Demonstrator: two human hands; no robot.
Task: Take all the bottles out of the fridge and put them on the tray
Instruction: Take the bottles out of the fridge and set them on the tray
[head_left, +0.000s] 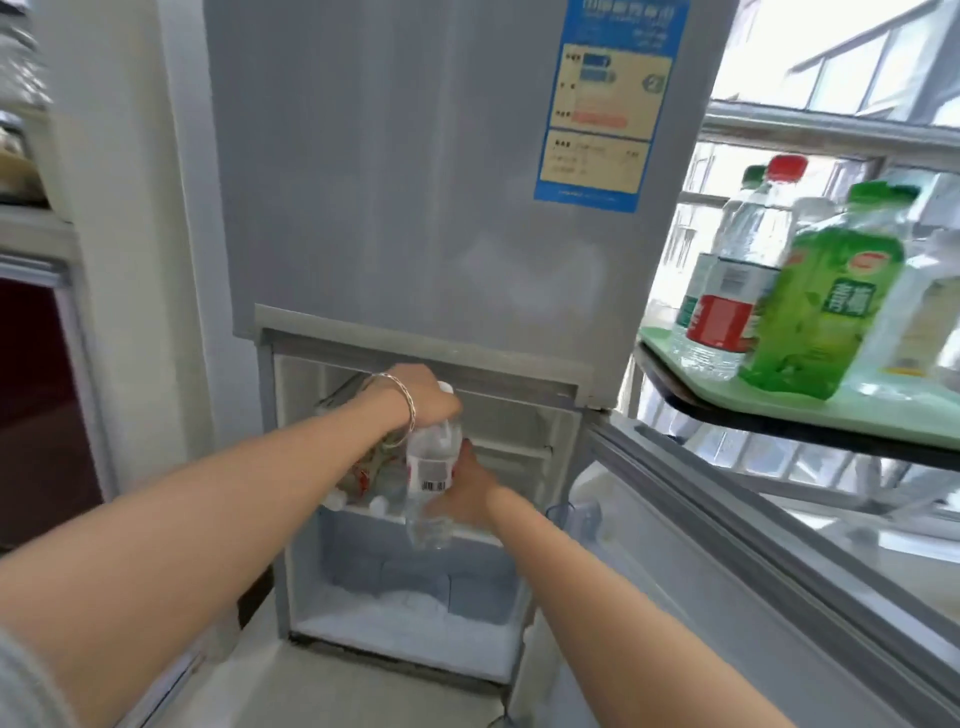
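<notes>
Both hands on one clear bottle (432, 470) inside the open fridge (415, 234) — left hand (426, 396) clamped over its cap, right hand (467, 501) wrapped round its lower half. Tray (893, 402) on the right already holds several bottles.

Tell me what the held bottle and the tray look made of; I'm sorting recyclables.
Held bottle: clear thin plastic, probably; the fridge shows through it, and it has a printed label. Tray: pale green with a smooth matte look, likely plastic, though blurred.

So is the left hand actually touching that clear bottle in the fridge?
Touching. The head view shows the left hand closed over the top of the clear bottle, fingers wrapped around its neck, while the right hand holds its lower part.
</notes>
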